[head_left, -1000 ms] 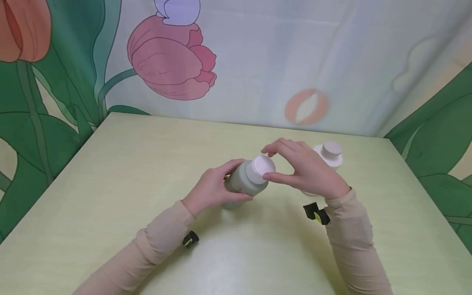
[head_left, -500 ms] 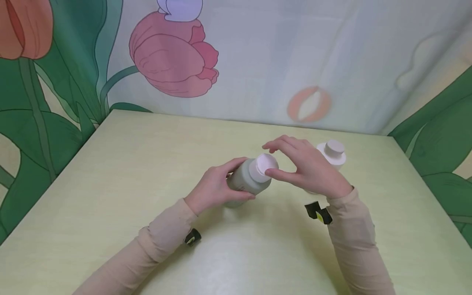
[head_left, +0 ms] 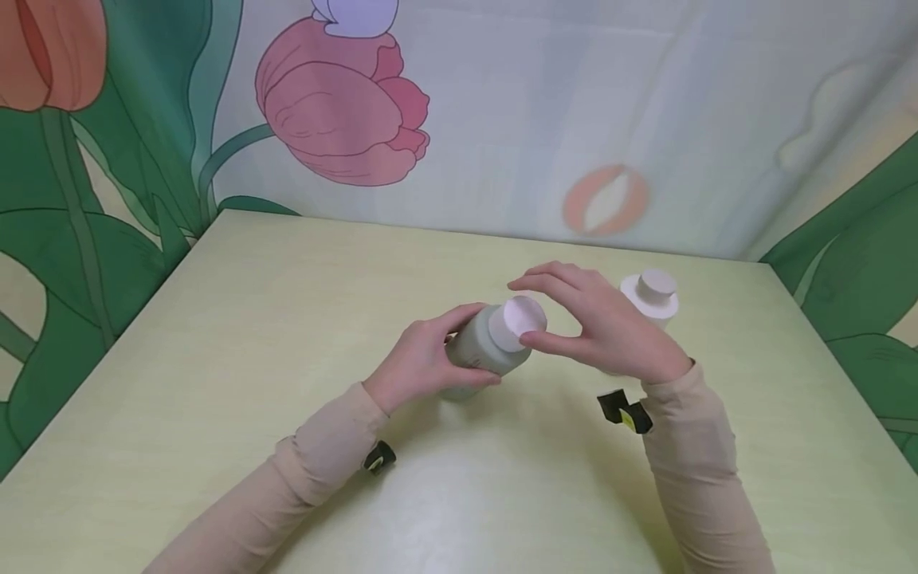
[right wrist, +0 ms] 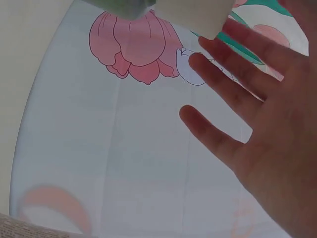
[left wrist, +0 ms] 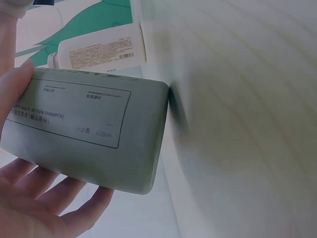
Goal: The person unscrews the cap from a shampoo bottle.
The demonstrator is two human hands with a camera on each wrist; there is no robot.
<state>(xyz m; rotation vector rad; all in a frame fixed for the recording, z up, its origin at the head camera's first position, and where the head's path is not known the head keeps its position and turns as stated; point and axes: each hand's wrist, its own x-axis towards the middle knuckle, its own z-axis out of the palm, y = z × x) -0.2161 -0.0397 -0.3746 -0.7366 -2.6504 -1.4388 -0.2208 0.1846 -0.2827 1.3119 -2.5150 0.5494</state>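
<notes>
My left hand [head_left: 423, 359] grips a grey-green shampoo bottle [head_left: 479, 343] around its body, thumb on one side and fingers on the other. It leans to the right, its white cap [head_left: 525, 315] facing up and right. Printed on the shampoo bottle [left wrist: 94, 129] is "multi-action shampoo"; its base corner is close to the table in the left wrist view. The thumb of my right hand [head_left: 602, 327] is at the cap's near edge. In the right wrist view the fingers of the right hand [right wrist: 277, 109] are spread, extended and apart from the cap.
A white bottle [head_left: 649, 299] with a round cap stands behind my right hand, partly covered by it; its printed back shows as the white bottle [left wrist: 101, 49] in the left wrist view. The pale table [head_left: 251, 319] ends at a flower-patterned curtain [head_left: 488, 119].
The scene shifts a little as the head view moves. My left hand keeps its grip on the shampoo bottle. The right hand stays by the cap, its fingers slightly straighter.
</notes>
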